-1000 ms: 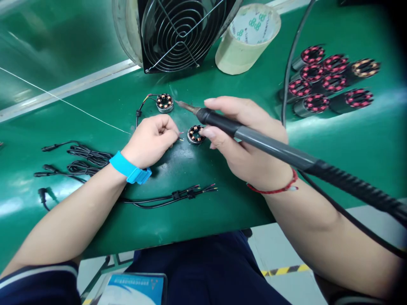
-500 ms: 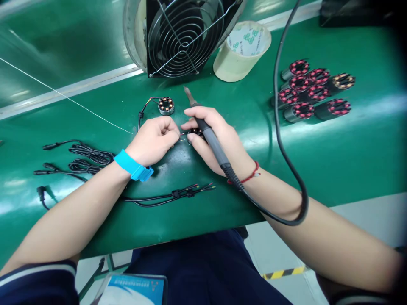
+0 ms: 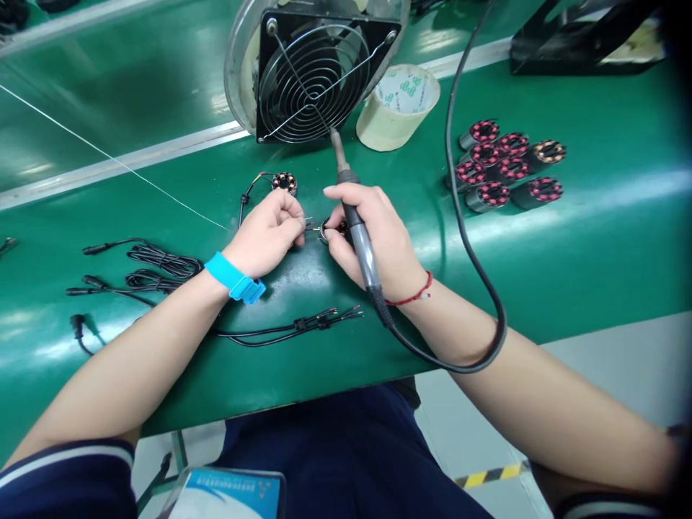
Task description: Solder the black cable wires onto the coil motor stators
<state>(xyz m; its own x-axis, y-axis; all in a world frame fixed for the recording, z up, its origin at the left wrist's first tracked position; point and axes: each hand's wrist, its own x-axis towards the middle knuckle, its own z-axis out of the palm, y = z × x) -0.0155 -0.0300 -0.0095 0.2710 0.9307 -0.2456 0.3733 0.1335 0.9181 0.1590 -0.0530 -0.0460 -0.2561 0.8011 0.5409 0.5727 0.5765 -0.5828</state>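
My right hand [image 3: 386, 241] is closed round a soldering iron [image 3: 363, 249], its tip pointing up and away toward the fan. The thumb and a finger of that same hand also grip a small round motor stator [image 3: 325, 231], partly hidden behind them. My left hand [image 3: 270, 234] is closed in a pinch on thin wires [image 3: 312, 228] whose ends reach toward the stator. Behind the left hand lies a second stator [image 3: 284, 182] with copper windings, with coloured wires running from it to a black cable [image 3: 243, 205].
A fan with a wire guard [image 3: 311, 101] and a wide tape roll [image 3: 400, 108] stand at the back. Several red-wound stators [image 3: 489, 194] are grouped at right. Coiled black cables [image 3: 162, 259] lie left; stripped cable ends [image 3: 318, 321] lie in front. A thin solder strand [image 3: 135, 171] slants from the left.
The camera view has shifted a little. The soldering iron has swung more upright, its tip now in front of the fan. More of the wires shows between my hands, which remain close together.
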